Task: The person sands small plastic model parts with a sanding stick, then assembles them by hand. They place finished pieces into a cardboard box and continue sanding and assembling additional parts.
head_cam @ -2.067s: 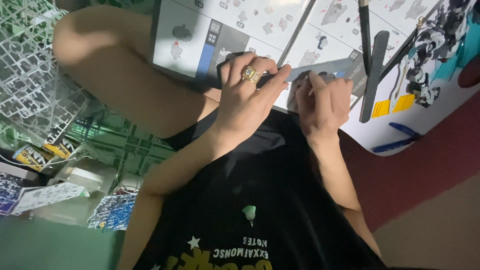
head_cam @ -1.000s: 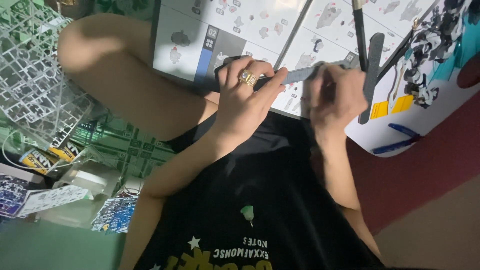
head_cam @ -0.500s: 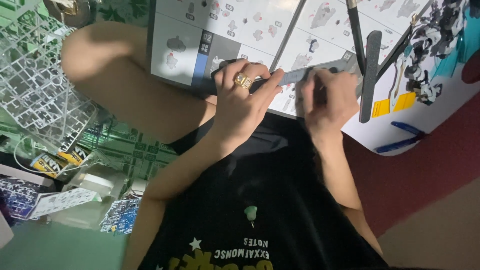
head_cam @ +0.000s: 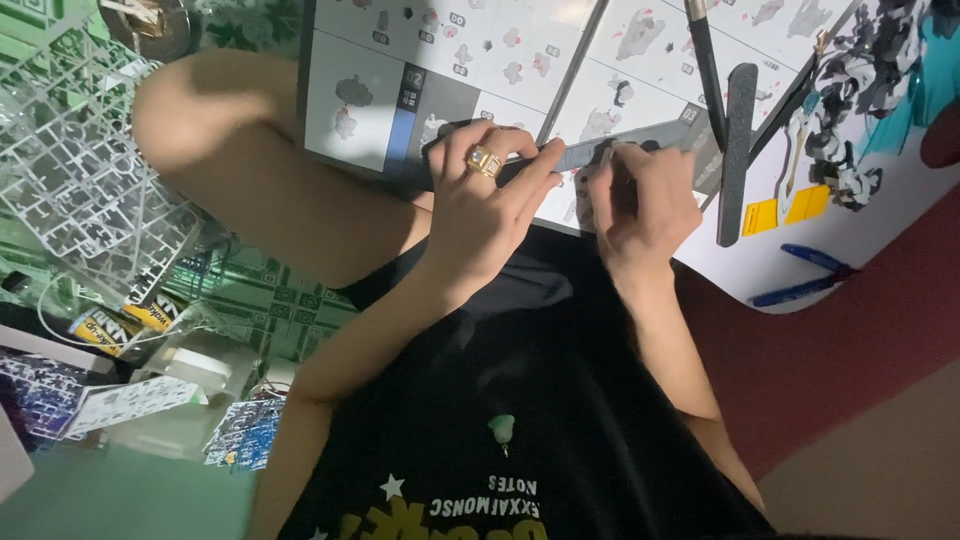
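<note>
- The left hand (head_cam: 490,205), wearing a gold ring (head_cam: 485,160), pinches the left end of a thin grey sanding stick (head_cam: 590,152).
- The right hand (head_cam: 640,200) is curled narrow against the stick's middle; whether it pinches a small part there is hidden.
- Just beyond the hands lies an open instruction booklet (head_cam: 480,60), white with grey drawings.
- A dark file (head_cam: 738,150) lies right of them.
- At left sit clear plastic part frames (head_cam: 80,180) and a yellow-labelled packet (head_cam: 125,322).
</note>
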